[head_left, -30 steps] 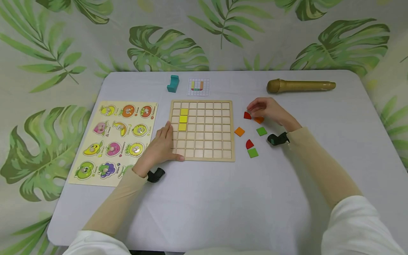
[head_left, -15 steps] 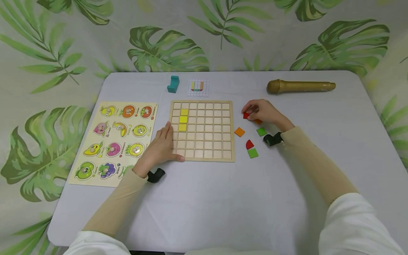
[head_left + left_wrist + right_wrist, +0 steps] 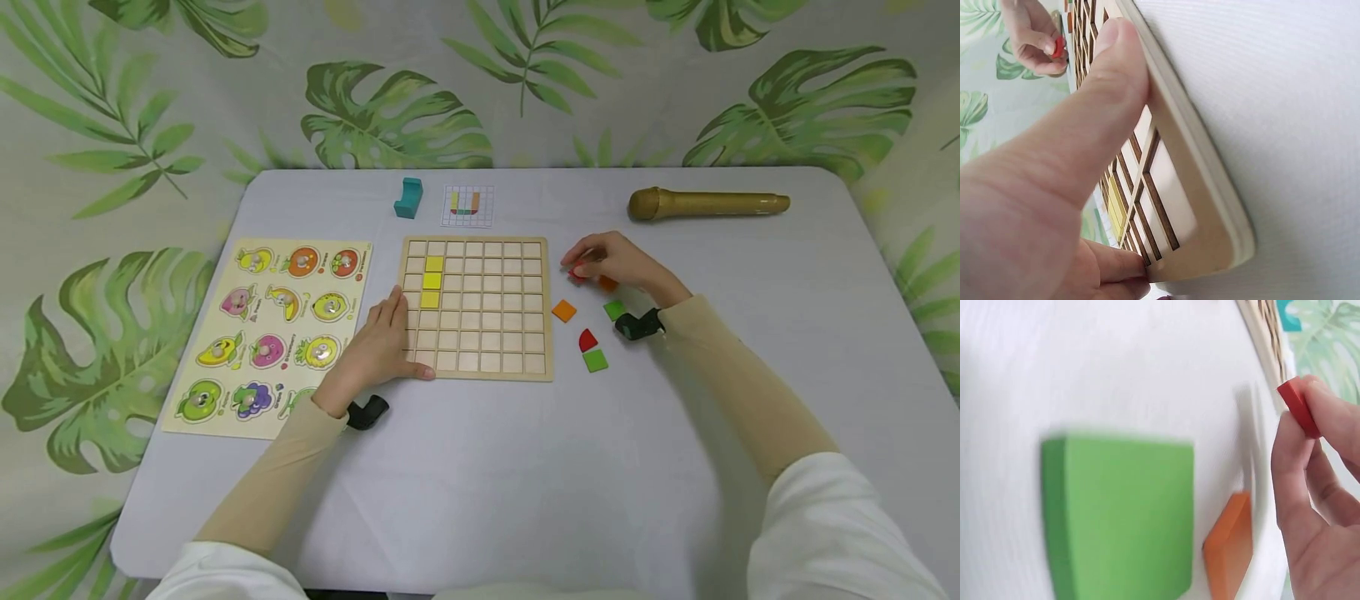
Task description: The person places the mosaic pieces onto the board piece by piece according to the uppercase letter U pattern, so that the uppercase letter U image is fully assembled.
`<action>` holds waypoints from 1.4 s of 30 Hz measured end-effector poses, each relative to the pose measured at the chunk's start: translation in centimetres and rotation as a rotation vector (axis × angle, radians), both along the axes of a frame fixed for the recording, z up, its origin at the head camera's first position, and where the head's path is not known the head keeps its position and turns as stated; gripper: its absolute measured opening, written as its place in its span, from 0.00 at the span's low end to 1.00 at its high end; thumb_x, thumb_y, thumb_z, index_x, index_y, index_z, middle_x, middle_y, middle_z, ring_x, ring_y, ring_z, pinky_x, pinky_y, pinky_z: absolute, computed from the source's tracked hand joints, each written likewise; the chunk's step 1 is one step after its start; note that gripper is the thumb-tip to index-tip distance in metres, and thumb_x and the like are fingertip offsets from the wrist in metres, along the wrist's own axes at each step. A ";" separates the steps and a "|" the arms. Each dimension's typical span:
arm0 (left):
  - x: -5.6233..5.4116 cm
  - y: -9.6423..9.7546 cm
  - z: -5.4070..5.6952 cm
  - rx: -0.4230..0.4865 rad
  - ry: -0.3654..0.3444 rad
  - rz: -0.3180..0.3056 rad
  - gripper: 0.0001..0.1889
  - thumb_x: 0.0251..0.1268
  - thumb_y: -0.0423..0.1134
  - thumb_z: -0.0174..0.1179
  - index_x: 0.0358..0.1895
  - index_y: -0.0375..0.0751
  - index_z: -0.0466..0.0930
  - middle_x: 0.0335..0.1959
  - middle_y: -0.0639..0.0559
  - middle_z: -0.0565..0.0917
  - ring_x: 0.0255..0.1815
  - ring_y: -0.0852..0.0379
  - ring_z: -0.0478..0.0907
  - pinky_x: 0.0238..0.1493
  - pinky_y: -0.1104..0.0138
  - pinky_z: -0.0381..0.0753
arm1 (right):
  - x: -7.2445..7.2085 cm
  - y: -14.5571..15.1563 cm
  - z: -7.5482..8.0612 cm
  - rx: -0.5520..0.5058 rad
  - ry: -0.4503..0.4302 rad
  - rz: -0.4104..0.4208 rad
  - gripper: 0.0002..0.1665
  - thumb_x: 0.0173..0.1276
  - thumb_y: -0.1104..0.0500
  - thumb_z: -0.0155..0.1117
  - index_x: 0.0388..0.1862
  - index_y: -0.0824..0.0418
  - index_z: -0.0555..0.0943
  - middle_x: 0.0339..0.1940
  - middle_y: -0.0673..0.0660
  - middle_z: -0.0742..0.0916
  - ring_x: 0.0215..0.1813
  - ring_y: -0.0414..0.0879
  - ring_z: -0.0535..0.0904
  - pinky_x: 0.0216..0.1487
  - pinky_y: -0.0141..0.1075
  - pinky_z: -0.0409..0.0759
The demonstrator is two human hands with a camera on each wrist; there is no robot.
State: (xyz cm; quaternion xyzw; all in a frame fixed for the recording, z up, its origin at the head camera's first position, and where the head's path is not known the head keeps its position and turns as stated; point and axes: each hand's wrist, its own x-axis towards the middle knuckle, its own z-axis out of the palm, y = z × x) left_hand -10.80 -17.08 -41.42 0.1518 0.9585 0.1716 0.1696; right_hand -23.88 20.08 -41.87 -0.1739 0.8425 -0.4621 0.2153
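Observation:
My right hand pinches a red quarter-round tile between thumb and fingertips, to the right of the wooden grid board. In the right wrist view the tile is raised off the table. My left hand rests on the board's near left corner, thumb lying along the near rim and fingers along the left side. Three yellow square tiles sit in a column of the board's cells. Orange tiles, green tiles and another red quarter-round tile lie right of the board.
A fruit puzzle board lies on the left, partly under my left forearm. Behind the grid board are a small pattern card and a teal block. A brown stick with a rounded end lies at the back right.
My right hand has moved left to the red quarter-round tile, taken it between thumb and fingers, and lifted it. The left hand has stayed on the board.

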 end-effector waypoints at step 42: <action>-0.1 0.0 0.0 -0.031 -0.006 -0.009 0.66 0.44 0.58 0.73 0.70 0.17 0.39 0.74 0.27 0.37 0.72 0.30 0.44 0.69 0.49 0.53 | 4.9 -15.5 -0.2 -0.167 -0.039 0.298 0.05 0.70 0.68 0.57 0.40 0.67 0.81 0.37 0.56 0.82 0.37 0.47 0.76 0.44 0.34 0.75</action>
